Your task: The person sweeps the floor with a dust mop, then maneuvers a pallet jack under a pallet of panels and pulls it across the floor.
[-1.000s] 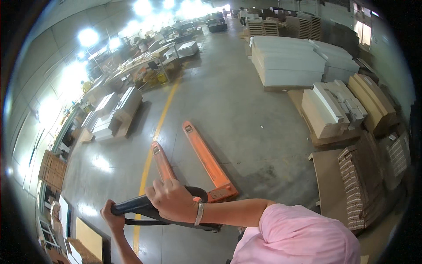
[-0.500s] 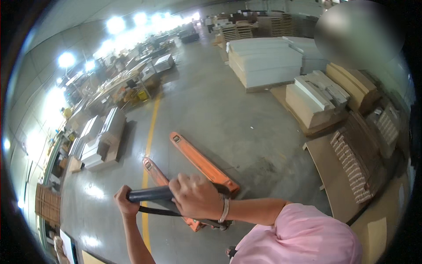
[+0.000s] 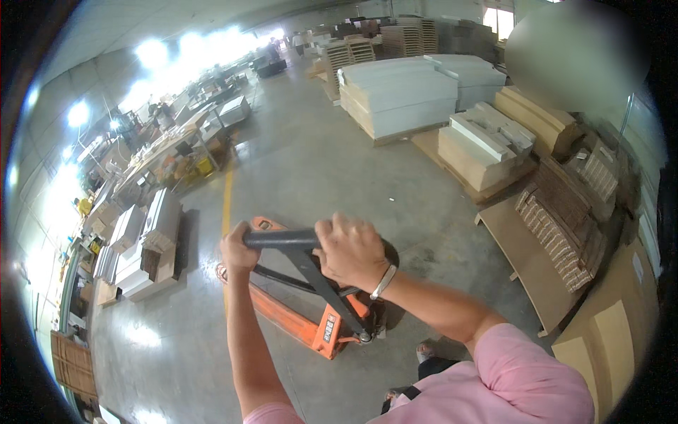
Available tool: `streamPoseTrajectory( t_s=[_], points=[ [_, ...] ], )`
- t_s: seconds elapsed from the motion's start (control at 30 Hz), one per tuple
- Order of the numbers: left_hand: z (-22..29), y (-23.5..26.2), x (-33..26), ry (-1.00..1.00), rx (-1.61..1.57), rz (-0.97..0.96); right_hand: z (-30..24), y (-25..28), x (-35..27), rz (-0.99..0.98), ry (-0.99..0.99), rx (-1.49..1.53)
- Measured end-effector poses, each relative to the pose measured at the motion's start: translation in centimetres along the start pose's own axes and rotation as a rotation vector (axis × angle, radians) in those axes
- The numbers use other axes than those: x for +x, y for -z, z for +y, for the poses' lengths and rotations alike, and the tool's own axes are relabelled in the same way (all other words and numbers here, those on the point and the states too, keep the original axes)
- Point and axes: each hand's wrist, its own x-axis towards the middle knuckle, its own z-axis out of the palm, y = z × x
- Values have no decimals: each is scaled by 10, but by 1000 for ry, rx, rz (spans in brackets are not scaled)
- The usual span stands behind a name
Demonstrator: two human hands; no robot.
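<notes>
Both my hands grip the black handle bar [image 3: 288, 239] of an orange pallet jack [image 3: 286, 316]. My left hand [image 3: 239, 247] is closed round the bar's left end, and my right hand [image 3: 352, 251], with a band on the wrist, is wrapped over its right part. A dark shaft [image 3: 328, 291] slopes from the handle down to the orange base. The forks point away from me, toward the far left, low over the floor; my hands and the handle hide part of them. No load shows on the visible parts of the forks.
A yellow floor line [image 3: 227, 194] runs on the left, beyond which stand stacked white panels [image 3: 157, 222] and a cluttered workbench [image 3: 169, 157]. To the right are a large white stack [image 3: 402, 95], flat cardboard [image 3: 530, 265] and bundled brown cardboard [image 3: 554, 233]. Pallets [image 3: 409, 39] are piled far back.
My hands and the handle have moved forward, up the picture, and my left arm reaches out farther. More of the jack's base shows. The surroundings have shifted left in view.
</notes>
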Motion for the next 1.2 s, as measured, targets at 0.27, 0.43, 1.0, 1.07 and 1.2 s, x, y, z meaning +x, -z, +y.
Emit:
streamPoseTrajectory(
  t_s=[0.27, 0.43, 1.0, 1.07, 1.2],
  points=[
    [-10, -64, 66, -78, -34, 118, 65, -50, 58, -31, 5, -56],
    [-25, -103, 107, -50, 22, 147, 109, -91, 99, -22, 47, 3],
    [-48, -250, 278, 44, 129, 211, 287, -232, 258, -41, 73, 71],
    [-51, -264, 295, 66, 141, 219, 307, -251, 279, -32, 109, 101],
    [-43, -293, 317, 153, 247, 242, 350, -288, 330, -22, 170, 76]
  ],
)
